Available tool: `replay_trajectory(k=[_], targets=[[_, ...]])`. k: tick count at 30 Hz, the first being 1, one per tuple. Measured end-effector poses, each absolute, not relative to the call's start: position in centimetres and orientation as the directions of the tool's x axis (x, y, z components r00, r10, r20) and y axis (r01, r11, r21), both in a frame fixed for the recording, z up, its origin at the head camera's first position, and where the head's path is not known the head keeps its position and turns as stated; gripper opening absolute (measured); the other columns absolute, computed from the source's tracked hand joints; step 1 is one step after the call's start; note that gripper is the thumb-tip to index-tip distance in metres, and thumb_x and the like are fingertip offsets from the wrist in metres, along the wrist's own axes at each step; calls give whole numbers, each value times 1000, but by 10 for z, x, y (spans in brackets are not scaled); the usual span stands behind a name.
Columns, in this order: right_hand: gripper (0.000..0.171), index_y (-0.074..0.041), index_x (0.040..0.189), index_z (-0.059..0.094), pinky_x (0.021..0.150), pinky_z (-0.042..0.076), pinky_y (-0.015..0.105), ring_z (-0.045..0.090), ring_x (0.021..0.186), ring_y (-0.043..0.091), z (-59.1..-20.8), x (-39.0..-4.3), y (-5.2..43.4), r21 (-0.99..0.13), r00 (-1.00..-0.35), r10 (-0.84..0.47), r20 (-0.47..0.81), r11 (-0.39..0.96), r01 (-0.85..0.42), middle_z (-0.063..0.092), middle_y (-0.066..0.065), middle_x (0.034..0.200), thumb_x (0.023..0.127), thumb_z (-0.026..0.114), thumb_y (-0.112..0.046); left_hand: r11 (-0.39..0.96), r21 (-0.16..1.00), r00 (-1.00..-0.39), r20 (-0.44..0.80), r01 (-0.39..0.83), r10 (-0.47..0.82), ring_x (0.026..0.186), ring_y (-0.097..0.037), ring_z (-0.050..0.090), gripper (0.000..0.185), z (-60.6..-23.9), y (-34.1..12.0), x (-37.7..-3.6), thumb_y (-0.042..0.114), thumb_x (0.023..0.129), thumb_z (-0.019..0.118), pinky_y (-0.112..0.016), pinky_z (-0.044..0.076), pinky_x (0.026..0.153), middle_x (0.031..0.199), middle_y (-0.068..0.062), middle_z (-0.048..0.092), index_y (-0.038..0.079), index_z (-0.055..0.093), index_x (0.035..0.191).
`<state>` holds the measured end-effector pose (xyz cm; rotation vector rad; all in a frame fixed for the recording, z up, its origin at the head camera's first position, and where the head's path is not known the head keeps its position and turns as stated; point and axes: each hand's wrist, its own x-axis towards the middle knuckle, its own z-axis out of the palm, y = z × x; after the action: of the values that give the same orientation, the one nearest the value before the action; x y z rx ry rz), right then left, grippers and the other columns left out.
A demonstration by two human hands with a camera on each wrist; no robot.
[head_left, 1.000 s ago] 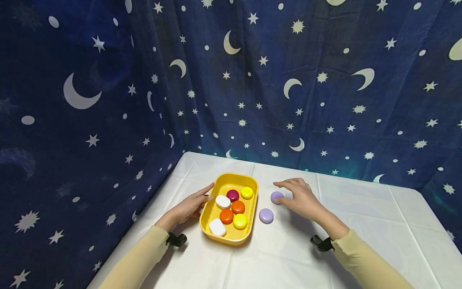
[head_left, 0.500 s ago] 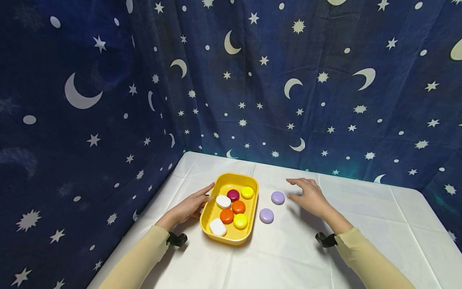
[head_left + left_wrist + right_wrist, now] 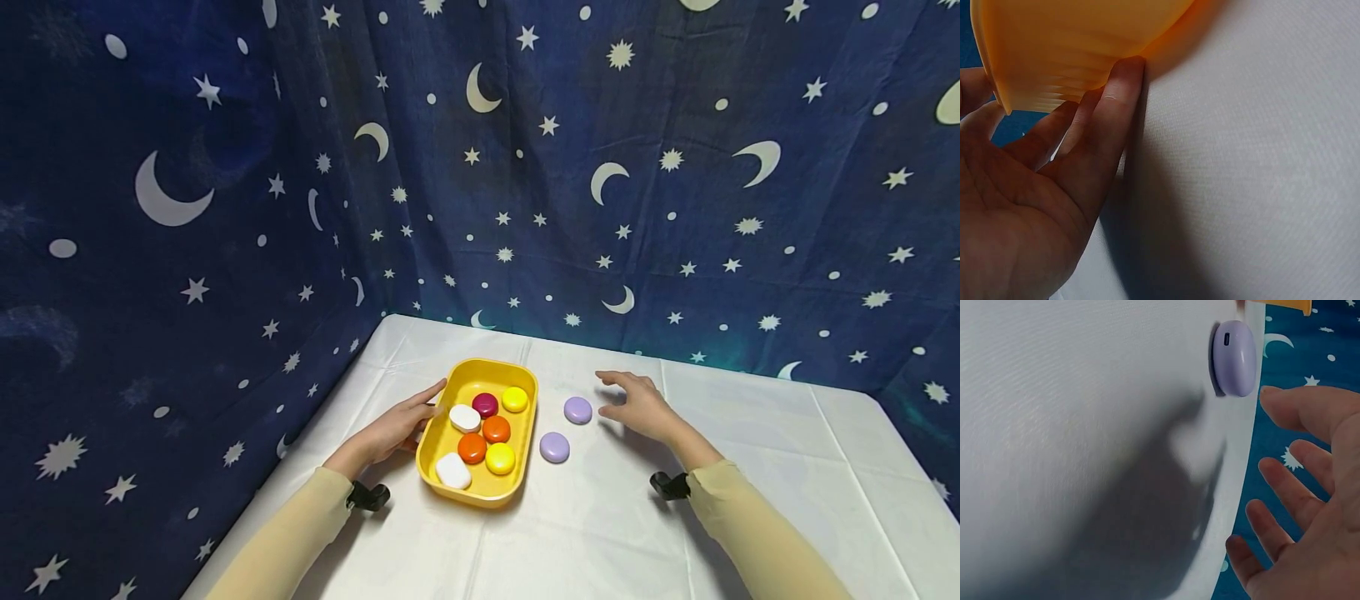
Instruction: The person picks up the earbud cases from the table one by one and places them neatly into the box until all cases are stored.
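In the head view my left hand (image 3: 392, 427) rests against the left side of a yellow tray (image 3: 522, 442). The left wrist view shows largely straight fingers (image 3: 1107, 119) touching the tray's outer wall (image 3: 1072, 37), with one fingertip at its rim. Two glossy lilac rounded pieces lie on the table right of the tray: a far one (image 3: 577, 410) and a nearer one (image 3: 554, 447). My right hand (image 3: 641, 406) hovers just right of the far one, fingers spread and holding nothing. Up close, a lilac piece (image 3: 1235, 359) has a small dark slot in its side.
Inside the tray lie several similar rounded pieces: a crimson one (image 3: 485, 405), yellow ones (image 3: 500, 458), orange ones (image 3: 472, 448) and white ones (image 3: 453, 472). A white cloth covers the table (image 3: 585, 533). A dark blue star-patterned curtain (image 3: 555, 167) stands behind and to the left.
My right hand has drawn back to the right, away from the far lilac piece that its thumb was over a second ago. The left hand and tray look unmoved.
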<state>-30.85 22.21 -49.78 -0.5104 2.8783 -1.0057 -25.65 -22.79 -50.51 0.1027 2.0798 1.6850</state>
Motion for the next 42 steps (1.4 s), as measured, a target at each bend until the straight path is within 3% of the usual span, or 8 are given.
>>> replay_trajectory(k=[14,25,35,42], targets=[[74,-3,150,49,106,31,67,41,129,48,-507,-322,209,-624,-922,-387,-3,721,-301,59,19,141,81,75,-11,247,940,-890,-309,-234,335,98,-25,65,64,-508,-227,-258,36,105,53,-43,61,79,95,-15,60,37,27,163],[72,-12,146,56,105,33,65,45,126,38,-508,-321,200,-581,-921,-376,-99,773,-253,63,11,134,77,76,-11,228,946,-890,-300,-230,345,108,-26,64,63,-508,-228,-257,36,105,52,-45,60,82,134,-17,62,36,27,163],[62,-14,134,66,101,35,61,47,120,36,-510,-316,197,-568,-926,-371,-72,778,-267,66,9,125,78,87,-29,226,946,-887,-301,-232,350,104,-24,65,63,-506,-229,-257,35,105,52,-44,60,81,118,-16,67,36,26,163],[56,-14,128,70,99,35,61,49,118,36,-510,-315,196,-564,-927,-373,-27,772,-294,67,8,120,77,87,-29,233,946,-893,-298,-227,339,105,-24,66,63,-505,-228,-256,34,106,51,-44,60,81,129,-16,65,35,27,163]])
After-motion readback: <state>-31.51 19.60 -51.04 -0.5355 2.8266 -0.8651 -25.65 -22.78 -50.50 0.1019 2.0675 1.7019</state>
